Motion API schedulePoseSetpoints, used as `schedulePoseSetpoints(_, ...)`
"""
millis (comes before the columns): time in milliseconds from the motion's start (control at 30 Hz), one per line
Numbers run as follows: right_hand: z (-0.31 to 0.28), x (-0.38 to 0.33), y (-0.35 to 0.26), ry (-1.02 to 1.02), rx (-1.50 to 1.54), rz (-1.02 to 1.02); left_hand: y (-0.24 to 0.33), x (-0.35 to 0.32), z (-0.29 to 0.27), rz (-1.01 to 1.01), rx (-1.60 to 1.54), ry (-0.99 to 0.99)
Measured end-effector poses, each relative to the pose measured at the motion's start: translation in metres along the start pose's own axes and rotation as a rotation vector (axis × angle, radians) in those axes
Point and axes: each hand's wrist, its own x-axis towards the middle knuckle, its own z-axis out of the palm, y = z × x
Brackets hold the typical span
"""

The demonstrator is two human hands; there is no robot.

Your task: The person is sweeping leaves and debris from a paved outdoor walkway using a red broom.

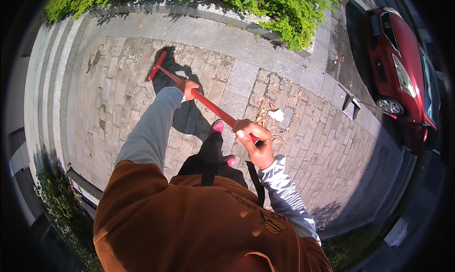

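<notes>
A red broom (215,110) slants across in front of me, its narrow head (157,66) out to the far left near the paving; the bristles cannot be made out. Partway down the handle, my left hand (188,89) is wrapped round it with the arm stretched out. My right hand (256,140) grips the handle's upper end, close to my body. To the right of the broom lie dry leaves (265,112) and a crumpled white scrap (276,115) on the bricks.
A dustpan (350,107) with a thin handle lies farther right, near a parked red car (403,63). Green bushes (284,13) grow behind a stone kerb (208,12) at the far side. Stone steps (58,77) run along the left. My pink shoes (217,127) stand on the paving.
</notes>
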Motion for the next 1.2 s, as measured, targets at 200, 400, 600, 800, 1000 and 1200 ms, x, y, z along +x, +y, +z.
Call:
schedulePoseSetpoints(200,-0.054,-0.018,-0.136,0.072,-0.362,-0.207,0.178,0.043,0.014,0.251,-0.337,0.007)
schedulePoseSetpoints(400,-0.105,-0.051,-0.204,0.03,-0.309,-0.501,0.28,0.057,-0.034,0.342,-0.345,-0.032)
schedulePoseSetpoints(600,-0.075,-0.013,-0.065,0.138,-0.078,-0.131,0.111,0.101,-0.025,0.139,-0.097,-0.098)
schedulePoseSetpoints(800,-0.082,-0.004,-0.123,0.215,-0.305,-0.265,0.179,0.14,0.019,0.303,-0.336,-0.12)
schedulePoseSetpoints(1000,-0.077,0.042,-0.231,0.012,-0.565,-0.518,0.27,0.134,-0.03,0.468,-0.587,-0.244)
schedulePoseSetpoints(1200,-0.002,0.16,-0.17,-0.039,-0.2,-0.525,0.116,0.054,-0.152,0.013,-0.388,0.047)
